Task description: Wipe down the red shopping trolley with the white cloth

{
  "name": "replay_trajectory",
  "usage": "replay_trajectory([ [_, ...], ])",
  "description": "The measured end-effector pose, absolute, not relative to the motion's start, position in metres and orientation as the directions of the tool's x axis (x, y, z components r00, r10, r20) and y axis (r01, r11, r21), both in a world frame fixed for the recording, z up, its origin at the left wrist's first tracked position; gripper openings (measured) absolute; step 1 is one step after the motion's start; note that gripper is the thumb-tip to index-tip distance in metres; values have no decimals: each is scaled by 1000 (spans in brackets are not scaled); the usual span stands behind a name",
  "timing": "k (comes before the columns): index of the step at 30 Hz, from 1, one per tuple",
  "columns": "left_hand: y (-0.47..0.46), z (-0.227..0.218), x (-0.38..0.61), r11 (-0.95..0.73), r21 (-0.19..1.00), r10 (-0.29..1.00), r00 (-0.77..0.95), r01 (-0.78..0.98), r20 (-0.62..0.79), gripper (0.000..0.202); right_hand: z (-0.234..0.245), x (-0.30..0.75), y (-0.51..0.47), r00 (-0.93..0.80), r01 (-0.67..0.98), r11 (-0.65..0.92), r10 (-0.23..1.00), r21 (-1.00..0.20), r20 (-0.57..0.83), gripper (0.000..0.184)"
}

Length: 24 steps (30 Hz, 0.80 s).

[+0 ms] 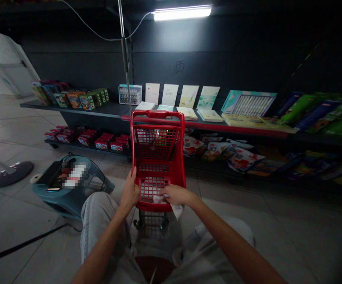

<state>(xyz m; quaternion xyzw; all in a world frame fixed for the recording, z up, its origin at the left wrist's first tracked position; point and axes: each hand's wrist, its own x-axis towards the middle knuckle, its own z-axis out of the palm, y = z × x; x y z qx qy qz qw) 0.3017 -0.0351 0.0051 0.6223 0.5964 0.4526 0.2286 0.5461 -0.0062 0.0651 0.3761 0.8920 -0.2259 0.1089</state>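
A small red plastic shopping cart (158,148) stands upright between my knees, its handle toward the shelf. My left hand (130,192) is closed around the cart's left rim. In my right hand (175,195) is a white tissue (177,211), bunched under the fingers, with one end hanging over the near edge. This hand is at the near right part of the basket, where the tissue meets the red grid. Whether it presses on the grid I cannot tell.
Behind the cart runs a dark shelf with notebooks (171,95), boxes (86,100) and snack bags (244,158). A blue stool (70,201) bearing small items stands at left, near a round stand base (13,174). A thin metal pole (125,55) rises behind the cart.
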Motion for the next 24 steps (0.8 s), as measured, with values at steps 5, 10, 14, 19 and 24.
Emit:
replay_trajectory([
  [5, -32, 3, 290, -218, 802, 943, -91, 556, 320, 83, 53, 524, -8, -741, 643, 575, 635, -506, -219, 30],
  [10, -30, 2, 285, -232, 788, 935, -94, 571, 343, 82, 45, 512, -12, -721, 549, 507, 689, -665, -69, 21],
  [14, -29, 2, 286, -226, 780, 934, -97, 584, 343, 83, 56, 503, -14, -711, 567, 468, 693, -679, -116, 22],
  [19, -28, 1, 286, -211, 782, 937, -108, 587, 333, 81, 61, 491, -13, -665, 657, 435, 719, -616, -201, 27],
  [24, -28, 3, 287, -215, 779, 935, -105, 589, 338, 81, 51, 489, -14, -611, 725, 401, 750, -560, -254, 29],
])
